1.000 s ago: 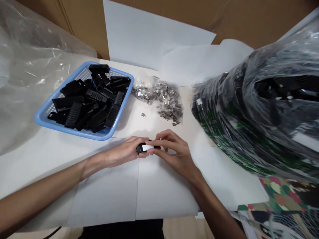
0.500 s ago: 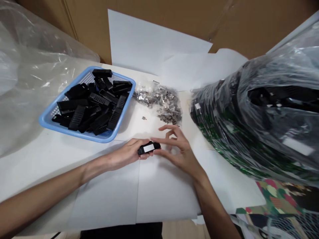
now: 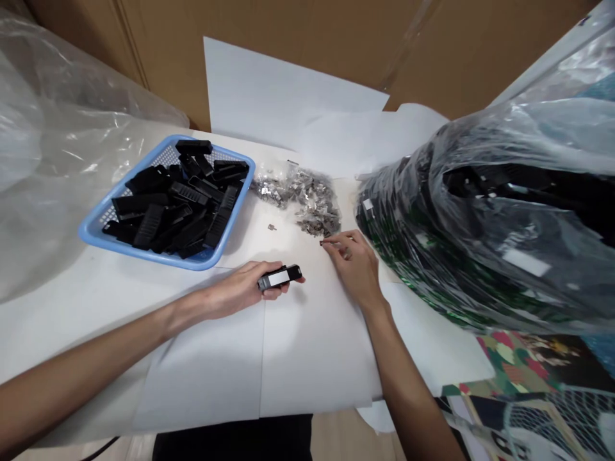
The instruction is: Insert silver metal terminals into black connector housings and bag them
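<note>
My left hand is wrapped around a black plastic casing with a white label on its upper face. The casing's right end sticks out past my fingers. To the right and farther back, my right hand is closed in a pinch at the front of the metal pieces. A small dark bit of a metal piece shows at its fingertips. Just beyond lie clear bags of small metal pieces, some spilling out at the front. One loose metal piece rests on the white surface left of them.
A blue basket full of black casings stands at the left. On the right bulges a large clear plastic bag packed with black and green items. Clear plastic sheeting hangs at far left, and cardboard stands behind.
My right hand has left the casing and moved up and right to the metal pieces, its fingers closing on one. My left hand still holds the casing. The view has shifted slightly.
</note>
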`<state>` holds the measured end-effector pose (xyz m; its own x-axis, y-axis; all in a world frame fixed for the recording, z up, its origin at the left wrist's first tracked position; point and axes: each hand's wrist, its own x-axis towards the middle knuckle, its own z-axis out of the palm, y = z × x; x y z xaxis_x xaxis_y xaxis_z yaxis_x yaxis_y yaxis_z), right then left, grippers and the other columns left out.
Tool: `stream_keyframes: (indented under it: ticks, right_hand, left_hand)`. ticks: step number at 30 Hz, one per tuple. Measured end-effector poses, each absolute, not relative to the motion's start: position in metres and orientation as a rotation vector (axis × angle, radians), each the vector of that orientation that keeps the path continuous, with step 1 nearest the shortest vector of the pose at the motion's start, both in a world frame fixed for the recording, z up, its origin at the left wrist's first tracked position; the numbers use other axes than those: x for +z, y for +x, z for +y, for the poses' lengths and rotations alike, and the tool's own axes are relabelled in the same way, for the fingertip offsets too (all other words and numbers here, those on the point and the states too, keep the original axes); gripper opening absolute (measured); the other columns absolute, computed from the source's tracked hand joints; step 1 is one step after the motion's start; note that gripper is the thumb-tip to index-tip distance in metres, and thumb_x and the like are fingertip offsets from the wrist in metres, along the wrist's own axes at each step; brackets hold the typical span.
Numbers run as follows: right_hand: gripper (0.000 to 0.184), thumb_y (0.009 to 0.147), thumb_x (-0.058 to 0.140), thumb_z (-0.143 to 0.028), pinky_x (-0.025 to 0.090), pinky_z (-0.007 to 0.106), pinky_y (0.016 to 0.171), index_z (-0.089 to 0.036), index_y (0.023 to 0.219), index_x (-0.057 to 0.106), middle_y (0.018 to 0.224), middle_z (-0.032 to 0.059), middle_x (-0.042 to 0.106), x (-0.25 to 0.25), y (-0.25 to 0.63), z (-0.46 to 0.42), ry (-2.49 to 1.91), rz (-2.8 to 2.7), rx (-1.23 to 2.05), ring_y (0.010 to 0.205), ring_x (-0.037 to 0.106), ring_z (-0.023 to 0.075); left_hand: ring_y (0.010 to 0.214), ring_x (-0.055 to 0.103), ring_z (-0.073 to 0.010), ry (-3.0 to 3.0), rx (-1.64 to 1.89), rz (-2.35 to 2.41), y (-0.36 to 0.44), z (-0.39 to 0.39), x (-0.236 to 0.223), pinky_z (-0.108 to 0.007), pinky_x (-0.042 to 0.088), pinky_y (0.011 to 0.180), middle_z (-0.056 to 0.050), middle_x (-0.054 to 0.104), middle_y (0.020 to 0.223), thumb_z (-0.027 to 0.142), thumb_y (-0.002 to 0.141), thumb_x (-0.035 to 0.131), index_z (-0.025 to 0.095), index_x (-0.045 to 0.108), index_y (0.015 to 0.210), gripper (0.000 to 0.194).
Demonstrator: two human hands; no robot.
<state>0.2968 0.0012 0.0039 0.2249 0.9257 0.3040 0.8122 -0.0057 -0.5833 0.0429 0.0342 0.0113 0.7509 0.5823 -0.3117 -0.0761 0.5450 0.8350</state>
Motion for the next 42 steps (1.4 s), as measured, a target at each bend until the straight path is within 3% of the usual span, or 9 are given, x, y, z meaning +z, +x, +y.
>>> stream_keyframes:
  ticks: [4,9,14,22,31,33,37,42]
  right_hand:
    - [0.016,0.096,0.063,-0.033,0.05,0.032,0.067,-0.02,0.093,0.072,0.1,0.005,0.067,0.005,0.298,0.0,-1.765,-1.648,0.192,0.072,0.063,0.0166]
    - [0.006,0.093,0.064,-0.025,0.053,0.035,0.079,-0.02,0.091,0.066,0.091,0.0046,0.069,0.002,0.3,-0.001,-1.629,-1.791,0.21,0.083,0.065,0.0208]
    - [0.025,0.094,0.064,-0.028,0.056,0.036,0.075,-0.019,0.118,0.067,0.104,0.0081,0.068,-0.005,0.298,0.006,-1.632,-1.707,0.228,0.079,0.064,0.02]
    - [0.012,0.096,0.061,-0.023,0.055,0.038,0.079,-0.018,0.096,0.072,0.095,0.0088,0.07,-0.012,0.302,0.014,-1.672,-1.686,0.165,0.08,0.066,0.023]
    - [0.014,0.096,0.061,-0.029,0.054,0.037,0.075,-0.02,0.093,0.072,0.1,0.0082,0.073,-0.002,0.292,0.008,-1.704,-1.587,0.161,0.081,0.068,0.0231]
    - [0.015,0.096,0.062,-0.031,0.056,0.036,0.075,-0.02,0.094,0.071,0.096,0.0074,0.075,0.003,0.29,0.004,-1.68,-1.518,0.213,0.079,0.069,0.0224]
    - [0.015,0.092,0.066,-0.034,0.059,0.036,0.079,-0.02,0.093,0.07,0.089,0.0058,0.076,0.009,0.288,-0.001,-1.629,-1.381,0.366,0.083,0.071,0.0227]
    - [0.016,0.089,0.073,-0.035,0.06,0.037,0.082,-0.02,0.092,0.076,0.093,0.0059,0.075,0.01,0.288,-0.001,-1.532,-1.358,0.519,0.086,0.071,0.0214]
  left_hand:
    - [0.081,0.054,-0.0159,0.851,0.398,0.565,0.042,0.035,0.012,-0.032,0.044,0.078,-0.015,0.071,0.103,0.041,0.101,0.06,0.011,0.08,0.104,0.036]
    - [0.08,0.054,-0.016,0.882,0.361,0.518,0.041,0.035,0.014,-0.033,0.044,0.078,-0.017,0.071,0.107,0.045,0.102,0.06,0.01,0.079,0.11,0.04]
    - [0.081,0.052,-0.0145,0.897,0.325,0.513,0.041,0.035,0.019,-0.032,0.044,0.077,-0.017,0.07,0.116,0.044,0.103,0.06,0.012,0.08,0.11,0.039]
    - [0.08,0.053,-0.0128,0.874,0.313,0.54,0.041,0.036,0.023,-0.03,0.047,0.079,-0.016,0.07,0.121,0.045,0.102,0.063,0.015,0.082,0.104,0.035]
    - [0.079,0.054,-0.0129,0.862,0.337,0.531,0.043,0.035,0.028,-0.029,0.049,0.077,-0.016,0.072,0.123,0.049,0.097,0.069,0.015,0.083,0.102,0.037]
    - [0.078,0.055,-0.0128,0.904,0.334,0.53,0.042,0.035,0.029,-0.029,0.048,0.077,-0.015,0.073,0.116,0.05,0.098,0.066,0.015,0.082,0.105,0.039]
    - [0.073,0.061,-0.0146,1.017,0.35,0.518,0.041,0.034,0.026,-0.029,0.047,0.071,-0.006,0.071,0.08,0.049,0.097,0.067,0.014,0.077,0.113,0.041]
    - [0.083,0.066,-0.0164,1.283,0.614,0.755,0.042,0.027,0.018,-0.027,0.048,0.074,-0.002,0.071,0.09,0.035,0.078,0.087,0.019,0.071,0.1,0.031]
